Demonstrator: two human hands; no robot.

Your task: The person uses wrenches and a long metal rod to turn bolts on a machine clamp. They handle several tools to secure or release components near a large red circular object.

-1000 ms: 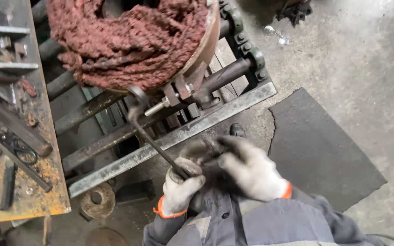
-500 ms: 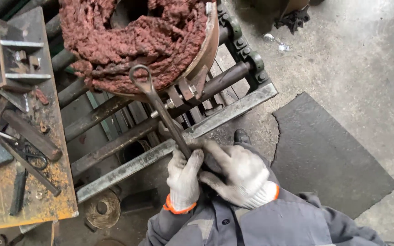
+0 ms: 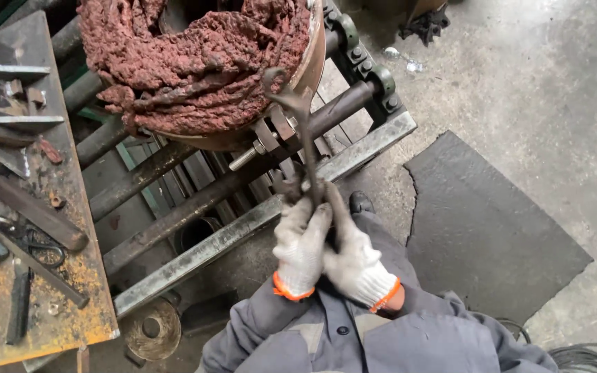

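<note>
Both hands close around the lower end of a wrench (image 3: 303, 138), the left hand (image 3: 300, 250) touching the right hand (image 3: 355, 257). The wrench runs up from the fingers (image 3: 312, 214) to a drum (image 3: 243, 131) piled with rope (image 3: 188, 62). A rail (image 3: 257, 217) crosses just beyond the fingertips. A bench (image 3: 29, 228) with scissors (image 3: 29, 238) stands far left of the fingers; a mat (image 3: 492, 228) lies to their right.

Head camera looks steeply down, seemingly close.
</note>
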